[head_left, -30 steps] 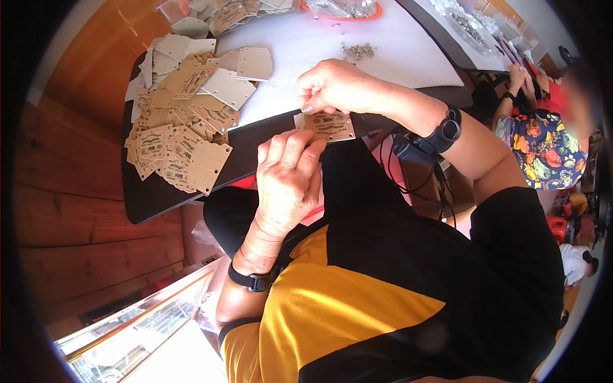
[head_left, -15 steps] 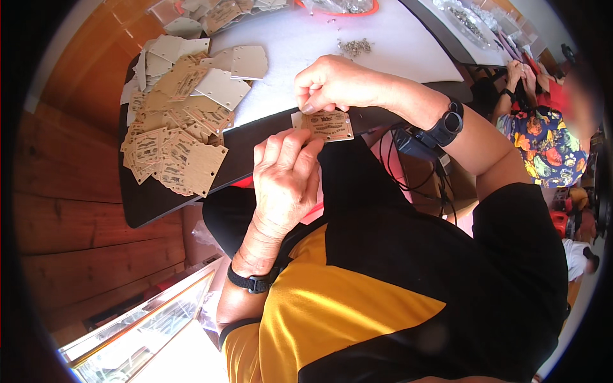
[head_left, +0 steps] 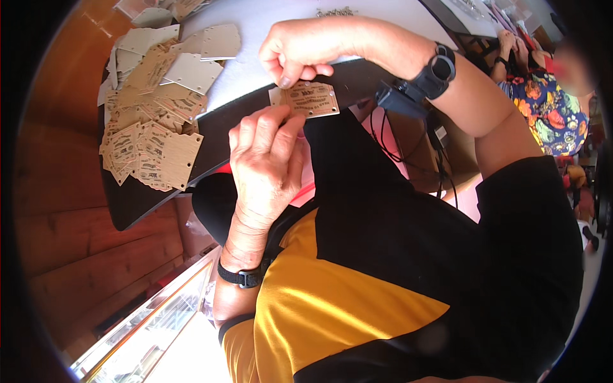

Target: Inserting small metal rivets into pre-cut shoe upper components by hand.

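- Your left hand (head_left: 265, 159) is at the near left corner of the printed card (head_left: 311, 100); its fingers are clamped on that corner, with the thumb's hold partly hidden behind them.
- Your right hand (head_left: 300, 51) arches over the far left edge of the same card, thumb tip touching there. Whether its finger and thumb are clamped on anything small cannot be told.
- The card is brown with dark print, tilted face up between your hands, over the dark near border (head_left: 220, 137) of the table. Whether it rests on that border cannot be told.
- A pale piece (head_left: 275, 96) sticks out past the card's left edge, just beside your left fingertips.
- To the left lies a loose pile of brown cards (head_left: 147, 137), overlapping at many angles; several show holes near their edges.
- Plain white cards (head_left: 193, 71) lie on the far side of that pile.
- On the white tabletop (head_left: 246, 73), at the far side beyond your right hand, small metal bits (head_left: 337, 11) lie in a cluster.
- You wear a black band (head_left: 239, 276) on your left wrist and a black strap (head_left: 439, 71) on your right.
- At far right sits a person in flowered clothing (head_left: 555, 121).
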Demonstrator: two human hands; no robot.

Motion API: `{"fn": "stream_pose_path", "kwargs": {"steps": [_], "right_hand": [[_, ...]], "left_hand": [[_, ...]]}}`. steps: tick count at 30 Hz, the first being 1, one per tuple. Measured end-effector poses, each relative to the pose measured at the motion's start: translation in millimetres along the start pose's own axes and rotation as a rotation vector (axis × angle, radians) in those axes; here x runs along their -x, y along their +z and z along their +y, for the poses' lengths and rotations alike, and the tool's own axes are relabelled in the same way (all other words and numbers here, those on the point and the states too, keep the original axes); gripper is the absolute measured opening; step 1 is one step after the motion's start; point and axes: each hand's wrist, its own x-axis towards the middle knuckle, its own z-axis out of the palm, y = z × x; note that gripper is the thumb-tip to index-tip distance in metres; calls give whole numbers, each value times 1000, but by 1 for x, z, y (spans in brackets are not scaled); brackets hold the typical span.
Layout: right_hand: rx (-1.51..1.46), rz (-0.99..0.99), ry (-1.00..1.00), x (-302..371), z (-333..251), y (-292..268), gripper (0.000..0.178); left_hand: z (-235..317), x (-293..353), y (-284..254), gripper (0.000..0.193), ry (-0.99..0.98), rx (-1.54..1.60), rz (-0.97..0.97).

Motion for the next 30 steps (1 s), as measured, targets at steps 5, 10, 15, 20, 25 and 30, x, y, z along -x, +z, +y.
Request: {"fn": "stream_pose_path", "kwargs": {"steps": [5, 10, 15, 20, 25, 30], "right_hand": [[80, 66, 18, 2, -9, 5, 9], [129, 105, -4, 6, -9, 8, 7], [-128, 371, -153, 27, 9, 34, 9], [474, 711, -454, 95, 15, 74, 29], [712, 800, -537, 91, 39, 89, 32], [655, 904, -519, 94, 36, 78, 14]], "left_hand": [[2, -2, -1, 44, 15, 4, -1], [3, -2, -1, 40, -3, 4, 8], [3, 5, -4, 39, 1, 11, 15], [7, 0, 1, 37, 4, 38, 16], [4, -6, -3, 31, -70, 67, 28], [9, -13, -25, 24, -142, 249, 78]]}}
